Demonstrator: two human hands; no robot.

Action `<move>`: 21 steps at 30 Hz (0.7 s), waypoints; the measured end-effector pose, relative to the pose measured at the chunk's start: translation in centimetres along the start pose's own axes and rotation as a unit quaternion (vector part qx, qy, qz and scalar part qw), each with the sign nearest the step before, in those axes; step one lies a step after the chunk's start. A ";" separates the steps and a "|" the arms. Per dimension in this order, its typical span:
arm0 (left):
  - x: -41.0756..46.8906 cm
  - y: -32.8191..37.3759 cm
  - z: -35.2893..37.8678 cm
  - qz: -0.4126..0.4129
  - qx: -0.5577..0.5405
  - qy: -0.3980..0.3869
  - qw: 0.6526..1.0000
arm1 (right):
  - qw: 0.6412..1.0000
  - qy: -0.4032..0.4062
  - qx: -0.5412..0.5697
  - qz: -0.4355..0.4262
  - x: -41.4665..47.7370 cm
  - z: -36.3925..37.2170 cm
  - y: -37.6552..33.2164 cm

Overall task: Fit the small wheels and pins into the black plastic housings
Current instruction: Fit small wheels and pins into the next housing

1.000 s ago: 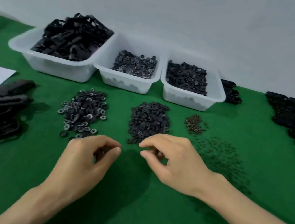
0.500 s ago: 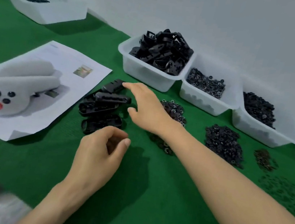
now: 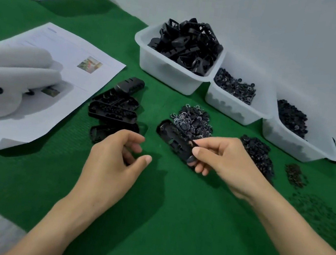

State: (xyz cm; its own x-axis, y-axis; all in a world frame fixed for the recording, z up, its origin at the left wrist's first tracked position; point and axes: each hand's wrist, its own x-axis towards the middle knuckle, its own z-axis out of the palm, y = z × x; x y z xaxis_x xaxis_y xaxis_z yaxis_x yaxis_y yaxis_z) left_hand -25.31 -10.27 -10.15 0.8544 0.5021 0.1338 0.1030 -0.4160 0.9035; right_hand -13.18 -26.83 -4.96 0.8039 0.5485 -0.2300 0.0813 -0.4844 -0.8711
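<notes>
Head view: right hand (image 3: 222, 163) pinches one black housing (image 3: 173, 141) by its end, low over the desk (image 3: 172, 214) centre, just beside the wheel pile (image 3: 194, 120). Left hand (image 3: 115, 158) is loosely curled; whether it holds anything cannot be told. Step in hand, as judged: presenting the housing. The next move calls for seating a wheel with fine alignment.

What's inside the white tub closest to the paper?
The white tub holds a heap of black plastic parts, piled higher than its rim. The tub's floor, and anything lying under the heap, is covered.
</notes>
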 end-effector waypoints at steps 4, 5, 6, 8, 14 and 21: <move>-0.2 0.2 0.6 0.025 0.022 -0.063 0.997 | 0.999 -0.048 -0.017 0.008 -2.6 -1.5 1.9; -0.3 0.3 0.6 0.043 0.034 -0.084 0.995 | 0.996 -0.076 -0.048 0.006 -3.0 -1.9 2.2; -0.5 0.4 0.6 0.062 0.043 -0.104 0.992 | 0.990 -0.108 -0.087 0.003 -3.3 -2.4 2.4; -0.8 0.7 0.8 0.089 0.047 -0.141 0.985 | 0.974 -0.154 -0.166 -0.010 -3.6 -3.0 2.5; -2.3 1.7 1.8 0.132 0.049 -0.211 0.967 | 0.989 -0.072 -0.121 -0.048 -2.4 -1.2 2.4; -2.1 1.1 1.4 0.114 0.075 -0.178 0.975 | 0.995 0.034 -0.063 -0.072 -2.4 -0.9 2.8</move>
State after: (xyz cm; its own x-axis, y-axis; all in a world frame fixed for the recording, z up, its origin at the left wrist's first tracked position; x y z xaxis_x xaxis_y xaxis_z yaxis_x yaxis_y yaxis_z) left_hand -26.28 -12.86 -9.97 0.9835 0.1009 0.1500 -0.0589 -0.6059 0.7934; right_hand -14.39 -30.14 -6.45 0.8163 0.5732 -0.0721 0.2695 -0.4882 -0.8301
